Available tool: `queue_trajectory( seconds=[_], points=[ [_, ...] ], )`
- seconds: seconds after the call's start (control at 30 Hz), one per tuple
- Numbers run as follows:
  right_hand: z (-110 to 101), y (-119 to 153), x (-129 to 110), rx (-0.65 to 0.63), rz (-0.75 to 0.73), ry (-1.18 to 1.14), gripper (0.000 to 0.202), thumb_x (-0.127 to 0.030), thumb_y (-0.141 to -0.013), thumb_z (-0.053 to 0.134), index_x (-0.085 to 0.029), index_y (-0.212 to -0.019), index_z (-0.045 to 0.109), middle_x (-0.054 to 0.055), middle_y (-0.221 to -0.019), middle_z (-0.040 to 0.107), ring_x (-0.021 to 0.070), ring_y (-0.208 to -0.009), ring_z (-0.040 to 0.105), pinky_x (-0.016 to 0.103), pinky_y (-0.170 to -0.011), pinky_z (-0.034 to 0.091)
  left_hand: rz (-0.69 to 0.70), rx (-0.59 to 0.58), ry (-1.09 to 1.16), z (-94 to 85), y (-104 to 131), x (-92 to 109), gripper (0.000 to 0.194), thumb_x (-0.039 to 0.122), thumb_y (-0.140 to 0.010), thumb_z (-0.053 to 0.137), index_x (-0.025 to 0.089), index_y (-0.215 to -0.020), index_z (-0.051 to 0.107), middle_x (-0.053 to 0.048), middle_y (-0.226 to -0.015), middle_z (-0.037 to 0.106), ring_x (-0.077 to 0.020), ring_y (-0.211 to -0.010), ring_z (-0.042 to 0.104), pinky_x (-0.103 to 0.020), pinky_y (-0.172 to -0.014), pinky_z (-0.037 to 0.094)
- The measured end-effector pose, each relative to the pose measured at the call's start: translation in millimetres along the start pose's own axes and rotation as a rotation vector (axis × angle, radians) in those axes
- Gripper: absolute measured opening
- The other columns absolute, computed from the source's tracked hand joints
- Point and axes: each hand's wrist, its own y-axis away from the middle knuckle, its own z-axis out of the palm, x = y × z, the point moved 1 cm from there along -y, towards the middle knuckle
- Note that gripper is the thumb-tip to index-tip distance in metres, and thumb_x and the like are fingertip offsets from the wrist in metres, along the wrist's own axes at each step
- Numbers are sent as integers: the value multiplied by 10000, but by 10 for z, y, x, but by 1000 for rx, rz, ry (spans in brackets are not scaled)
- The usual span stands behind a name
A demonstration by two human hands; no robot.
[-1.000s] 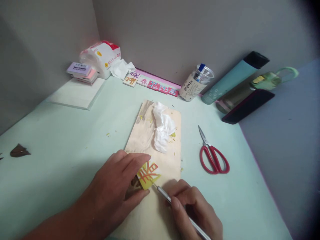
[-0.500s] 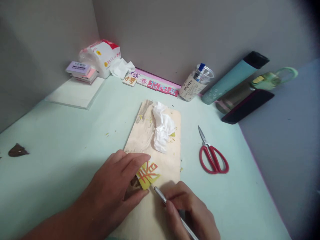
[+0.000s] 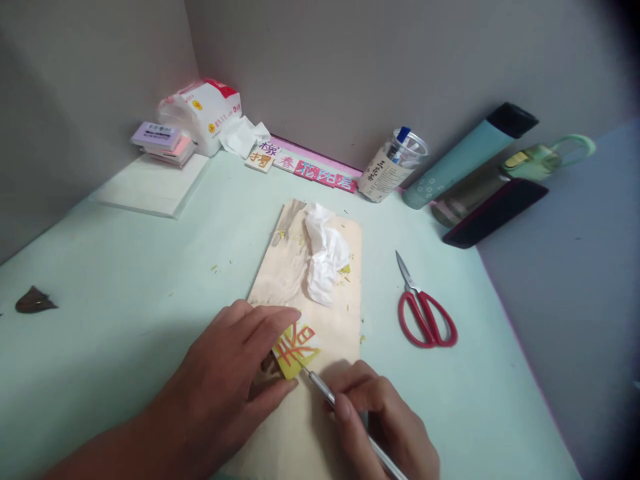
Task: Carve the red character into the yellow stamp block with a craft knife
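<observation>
My left hand (image 3: 245,360) grips a small yellow carving block (image 3: 296,353) by its edges, thumb below and fingers above. A red character stands on the block's face, with white and yellow areas around the strokes. In my right hand (image 3: 383,417) is a slim silver carving knife (image 3: 323,389), held like a pen. Its tip touches the block's lower edge area beside the red strokes. Beneath both hands lies a wooden board (image 3: 345,333). A crumpled white tissue (image 3: 325,257) rests on the board, with yellow shavings scattered around it.
Red-handled scissors (image 3: 425,313) lie right of the board. Along the back stand a tissue pack (image 3: 205,113), several carved character tiles (image 3: 325,177), a clear cup with pens (image 3: 390,167), a blue cylinder (image 3: 465,153), a bottle (image 3: 500,177) and a dark phone (image 3: 495,213). A brown scrap (image 3: 36,301) lies left.
My right hand and the knife have shifted very slightly, with the handle tilting a little to the right. The left hand and the block stay in place.
</observation>
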Motion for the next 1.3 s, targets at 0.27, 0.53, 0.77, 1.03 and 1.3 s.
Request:
queue_trajectory(
  seconds=[0.27, 0.53, 0.77, 1.03, 1.3],
  points=[
    [-18, 53, 3, 18, 149, -89, 209, -171, -1033, 570, -240, -840, 529, 4, -784, 678, 137, -633, 624, 215, -536, 475, 8, 13, 0, 9, -6, 18, 586, 213, -914, 665, 325, -1426, 403, -11, -1316, 658, -276, -1132, 598, -415, -963, 486],
    [-3, 30, -3, 33, 150, -77, 211, -176, -1023, 594, -232, -828, 537, 10, -765, 684, 133, -594, 601, 217, -511, 457, -12, 26, 6, 5, 22, 26, 584, 204, -898, 671, 327, -1416, 431, -3, -1324, 664, -283, -1141, 604, -424, -977, 484],
    [-3, 16, -45, 11, 150, -33, 214, -164, -1021, 575, -231, -820, 539, 15, -760, 691, 133, -583, 605, 219, -508, 471, -7, 18, 12, 21, -8, 34, 573, 209, -916, 663, 326, -1416, 410, -2, -1318, 651, -281, -1146, 577, -427, -984, 467],
    [6, -94, -122, -4, 25, 85, 252, -132, -996, 587, -232, -772, 526, 2, -689, 669, 124, -525, 606, 206, -438, 455, 2, 0, 5, 5, -9, 35, 576, 207, -935, 660, 324, -1427, 386, 2, -1324, 638, -268, -1145, 561, -413, -988, 451],
    [155, 48, -26, 90, -101, 227, 253, -59, -983, 500, -239, -805, 506, -8, -687, 615, 115, -544, 576, 220, -489, 451, 21, 15, 20, -8, -2, 63, 535, 172, -963, 597, 322, -1430, 381, 11, -1343, 622, -252, -1160, 542, -402, -1010, 424]
  ],
)
